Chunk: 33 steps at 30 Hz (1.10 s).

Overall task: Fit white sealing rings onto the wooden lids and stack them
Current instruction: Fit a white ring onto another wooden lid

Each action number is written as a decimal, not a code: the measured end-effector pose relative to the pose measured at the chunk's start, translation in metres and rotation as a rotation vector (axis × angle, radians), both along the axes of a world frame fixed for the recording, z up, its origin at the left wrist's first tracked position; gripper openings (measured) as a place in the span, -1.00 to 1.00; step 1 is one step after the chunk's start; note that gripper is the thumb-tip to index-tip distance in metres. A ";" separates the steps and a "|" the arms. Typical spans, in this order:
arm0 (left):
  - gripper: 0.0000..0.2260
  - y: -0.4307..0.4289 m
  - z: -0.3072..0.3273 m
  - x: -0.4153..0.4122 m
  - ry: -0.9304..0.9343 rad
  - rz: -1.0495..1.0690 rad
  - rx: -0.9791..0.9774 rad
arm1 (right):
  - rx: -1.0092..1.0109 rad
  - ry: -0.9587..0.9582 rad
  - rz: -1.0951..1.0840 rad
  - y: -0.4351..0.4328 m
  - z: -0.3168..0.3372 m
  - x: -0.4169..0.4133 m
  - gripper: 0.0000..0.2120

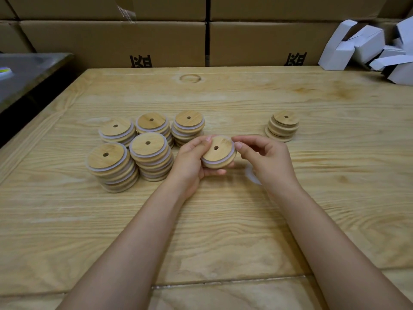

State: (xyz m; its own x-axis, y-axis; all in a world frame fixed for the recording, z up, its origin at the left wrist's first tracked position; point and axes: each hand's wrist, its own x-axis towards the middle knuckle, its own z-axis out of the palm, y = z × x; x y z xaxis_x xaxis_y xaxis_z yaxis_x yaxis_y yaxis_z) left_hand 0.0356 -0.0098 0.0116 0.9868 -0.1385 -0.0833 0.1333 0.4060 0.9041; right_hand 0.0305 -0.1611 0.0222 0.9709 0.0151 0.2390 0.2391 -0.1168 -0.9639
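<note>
My left hand [192, 162] cradles a round wooden lid [218, 152] with a centre hole, just above the table. A white sealing ring [232, 145] wraps around the lid's edge. My right hand [266, 157] pinches that ring at the lid's right rim with thumb and forefinger. To the left stand several stacks of lids with white rings fitted [111, 166], [152, 156], [188, 126]. A short stack of plain wooden lids [282, 126] stands at the right. A faint loose white ring [251, 174] lies on the table, partly under my right wrist.
The wooden table [223, 220] runs wide around the stacks. Brown cardboard boxes [116, 41] wall off the far side. Folded white cartons [366, 45] pile at the back right. A dark metal surface [29, 70] sits off the table's left edge.
</note>
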 end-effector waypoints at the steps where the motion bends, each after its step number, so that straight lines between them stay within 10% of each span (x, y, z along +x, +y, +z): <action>1: -0.77 0.000 0.000 0.000 0.002 0.003 0.000 | -0.001 0.001 0.017 0.000 0.000 0.000 -0.84; 10: -0.78 -0.003 -0.002 0.001 -0.019 0.043 0.095 | -0.074 -0.013 0.021 -0.002 0.000 0.000 -0.83; 17: -0.83 -0.012 -0.009 0.002 -0.106 0.131 0.292 | -0.622 -0.199 0.092 0.015 -0.010 -0.007 -0.25; 23: -0.68 -0.016 -0.006 -0.001 -0.038 0.150 0.269 | -0.560 -0.200 -0.076 0.010 -0.003 0.008 -0.39; 28: -0.57 -0.014 -0.014 -0.008 -0.272 0.346 0.896 | -0.802 -0.095 -0.132 0.011 0.001 0.042 -0.33; 33: -0.58 -0.014 -0.013 -0.006 -0.308 0.341 0.913 | -0.946 -0.014 -0.032 0.026 -0.006 0.067 -0.39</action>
